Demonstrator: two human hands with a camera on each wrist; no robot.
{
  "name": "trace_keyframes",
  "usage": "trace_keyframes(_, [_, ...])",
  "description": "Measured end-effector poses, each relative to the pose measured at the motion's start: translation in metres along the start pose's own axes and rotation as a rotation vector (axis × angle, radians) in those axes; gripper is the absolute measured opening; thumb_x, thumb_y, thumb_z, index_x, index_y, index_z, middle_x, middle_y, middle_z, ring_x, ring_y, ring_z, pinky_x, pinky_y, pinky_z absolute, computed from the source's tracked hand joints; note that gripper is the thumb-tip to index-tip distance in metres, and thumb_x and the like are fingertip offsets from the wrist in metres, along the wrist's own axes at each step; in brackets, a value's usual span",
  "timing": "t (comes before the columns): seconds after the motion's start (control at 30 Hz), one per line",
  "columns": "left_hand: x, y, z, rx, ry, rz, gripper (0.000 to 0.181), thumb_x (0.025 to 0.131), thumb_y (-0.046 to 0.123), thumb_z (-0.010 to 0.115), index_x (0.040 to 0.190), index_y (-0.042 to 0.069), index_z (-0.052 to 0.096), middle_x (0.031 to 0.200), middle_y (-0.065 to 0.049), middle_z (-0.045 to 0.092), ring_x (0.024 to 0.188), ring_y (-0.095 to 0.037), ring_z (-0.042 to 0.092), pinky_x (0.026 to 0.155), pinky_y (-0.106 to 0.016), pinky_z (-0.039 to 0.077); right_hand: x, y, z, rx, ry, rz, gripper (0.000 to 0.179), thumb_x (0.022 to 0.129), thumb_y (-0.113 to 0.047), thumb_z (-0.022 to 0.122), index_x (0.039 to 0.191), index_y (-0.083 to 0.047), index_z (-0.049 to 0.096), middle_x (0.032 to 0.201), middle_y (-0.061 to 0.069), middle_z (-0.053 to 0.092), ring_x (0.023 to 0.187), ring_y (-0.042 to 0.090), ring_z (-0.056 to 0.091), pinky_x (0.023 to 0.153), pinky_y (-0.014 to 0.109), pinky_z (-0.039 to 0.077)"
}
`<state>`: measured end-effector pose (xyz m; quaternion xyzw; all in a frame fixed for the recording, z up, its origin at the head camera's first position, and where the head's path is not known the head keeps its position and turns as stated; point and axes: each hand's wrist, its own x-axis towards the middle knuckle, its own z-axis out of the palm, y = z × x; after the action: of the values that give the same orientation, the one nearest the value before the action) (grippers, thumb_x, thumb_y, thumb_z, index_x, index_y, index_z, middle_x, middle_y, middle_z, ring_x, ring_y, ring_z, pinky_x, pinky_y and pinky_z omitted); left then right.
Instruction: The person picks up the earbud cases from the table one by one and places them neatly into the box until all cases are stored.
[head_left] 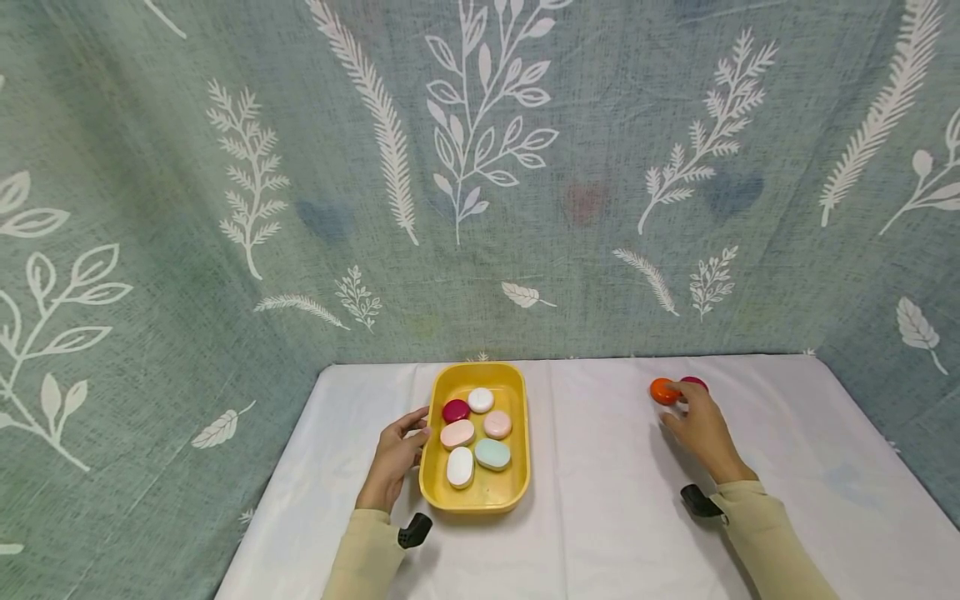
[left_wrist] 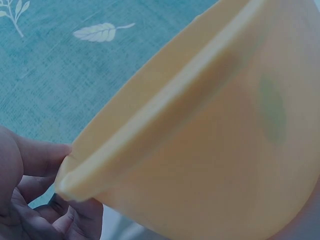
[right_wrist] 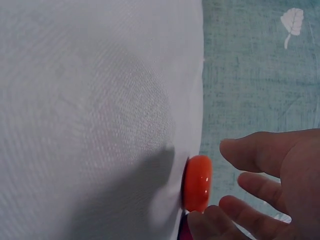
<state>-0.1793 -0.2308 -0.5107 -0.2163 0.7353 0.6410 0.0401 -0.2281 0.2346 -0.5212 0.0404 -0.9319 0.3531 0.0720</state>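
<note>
A yellow plastic tray (head_left: 474,510) lies on the white cloth, holding several soap bars. At its left side my left hand (head_left: 399,458) pinches the rim, thumb above and fingers below, as the left wrist view shows at the tray's corner (left_wrist: 80,185). To the right, my right hand (head_left: 701,429) hovers at an orange soap bar (head_left: 661,390), its thumb apart from the fingers. A fingertip (right_wrist: 200,225) comes right at the lower end of the orange bar in the right wrist view. Just beyond lies a dark magenta soap bar (head_left: 698,382), partly hidden by the hand.
Inside the tray are a crimson bar (head_left: 456,410), a pale green bar (head_left: 492,454), and several white and pink ones. A grey-green leaf-patterned cloth (head_left: 480,292) hangs behind the table's back edge and along both sides. White cloth (head_left: 592,500) stretches between the hands.
</note>
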Motion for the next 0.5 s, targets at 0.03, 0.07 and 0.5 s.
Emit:
trace_keyframes(0.03, [-0.0001,0.0,0.0,-0.001,0.001,0.001,0.041,0.106,0.007,0.06,0.147,0.007,0.062,0.13,-0.016,0.053,0.074,-0.018,0.054,0.063,-0.023,0.051,0.0007,0.0004,0.0,-0.004,-0.006,0.002,0.054,0.089,0.004,0.074,0.135,0.02,0.052,0.13,0.04,0.054,0.118,0.056,0.056,0.101,0.067,0.05])
trace_keyframes(0.07, [-0.0001,-0.0002,0.0,-0.001,0.001,0.002,0.041,0.106,0.007,0.06,0.146,0.007,0.062,0.129,-0.015,0.053,0.073,-0.018,0.054,0.063,-0.023,0.05,0.0012,0.001,0.0003,-0.009,-0.011,0.003,0.054,0.089,0.004,0.074,0.136,0.019,0.052,0.13,0.04,0.054,0.118,0.056,0.055,0.101,0.067,0.049])
trace_keyframes(0.5, [-0.0007,-0.0003,0.0004,0.002,0.006,0.006,0.04,0.106,0.007,0.061,0.145,0.007,0.063,0.128,-0.015,0.054,0.073,-0.018,0.054,0.062,-0.023,0.05,0.0039,0.0044,0.0029,-0.035,-0.063,-0.014,0.053,0.087,0.003,0.077,0.133,0.021,0.054,0.132,0.041,0.056,0.121,0.057,0.054,0.108,0.07,0.042])
